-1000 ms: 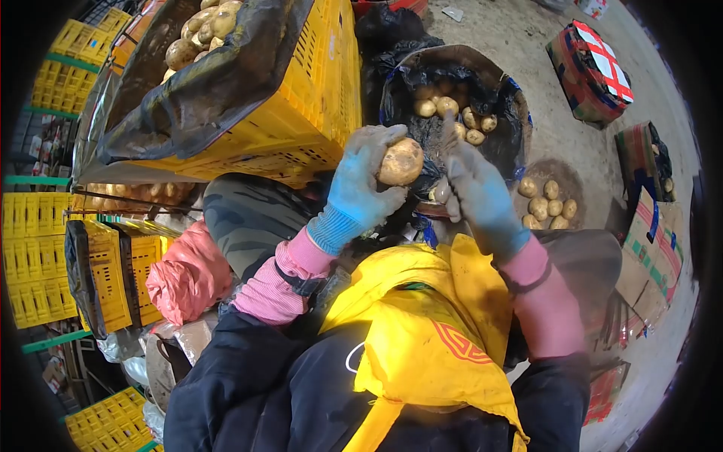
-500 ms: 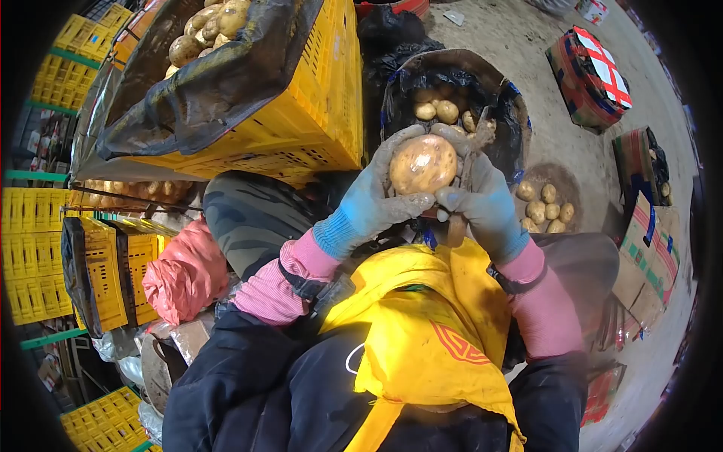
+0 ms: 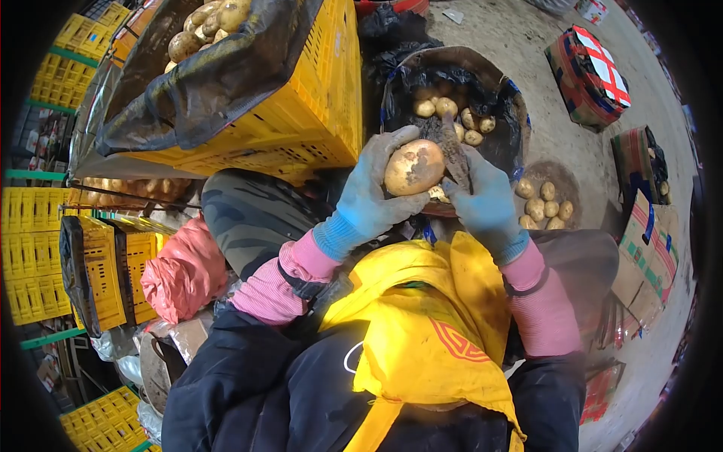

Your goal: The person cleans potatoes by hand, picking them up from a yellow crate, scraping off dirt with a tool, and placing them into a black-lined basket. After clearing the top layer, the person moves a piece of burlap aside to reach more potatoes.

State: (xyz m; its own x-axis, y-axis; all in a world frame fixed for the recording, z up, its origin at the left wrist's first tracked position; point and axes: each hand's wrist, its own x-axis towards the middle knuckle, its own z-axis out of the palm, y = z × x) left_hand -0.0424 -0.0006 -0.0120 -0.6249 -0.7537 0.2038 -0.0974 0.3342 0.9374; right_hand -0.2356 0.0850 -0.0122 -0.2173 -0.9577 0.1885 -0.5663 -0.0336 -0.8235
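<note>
A large potato (image 3: 414, 167) with dark soil patches on its skin rests in my left hand (image 3: 374, 179), whose gloved fingers curl around its left side. Pinched in my right hand (image 3: 483, 197) is a narrow, mud-caked brown strip (image 3: 454, 154), pointing upward along the potato's right side; whether it is cloth or a tool I cannot tell. Both gloves are grey with dirt over blue. Just beyond my hands stands a round container (image 3: 520, 113) lined with black plastic, with several smaller potatoes (image 3: 446, 107) inside.
At upper left, a big yellow crate (image 3: 324, 90) with a dark liner holds potatoes (image 3: 218, 22). More potatoes (image 3: 548, 207) lie in a shallow container on the right. A pink plastic bag (image 3: 184, 275) sits at left. Checked bags (image 3: 584, 83) and cardboard (image 3: 648, 264) line the right side.
The potato has turned in my left hand, showing a soiled side, and shifted slightly left and down. My right hand has drawn its muddy strip in beside the potato.
</note>
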